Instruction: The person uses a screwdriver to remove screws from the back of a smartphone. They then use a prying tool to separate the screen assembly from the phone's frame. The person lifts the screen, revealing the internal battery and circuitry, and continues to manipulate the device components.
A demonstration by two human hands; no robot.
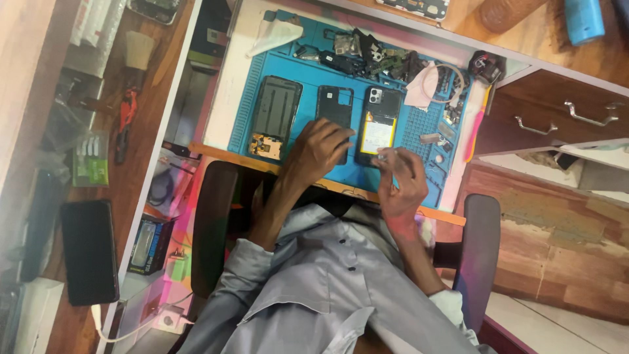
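Observation:
A blue repair mat (pixel 308 78) lies on the white bench. On it are a dark phone frame (pixel 276 108) with a small circuit board (pixel 265 145) at its near end, a black back cover (pixel 333 103), and an opened phone (pixel 379 121) showing a yellow-labelled battery. My left hand (pixel 320 149) rests flat on the near end of the black back cover, fingers spread. My right hand (pixel 401 176) hovers just in front of the opened phone, its fingertips pinched on a small silvery part (pixel 382 157).
Loose phone parts (pixel 373 58) are heaped at the mat's far edge beside a white cloth (pixel 417 86). A pink-handled tool (pixel 477 128) lies at the mat's right. Wooden drawers (pixel 557 118) stand right. Red pliers (pixel 124 118), a brush (pixel 137 51) and a black phone (pixel 89 252) lie left.

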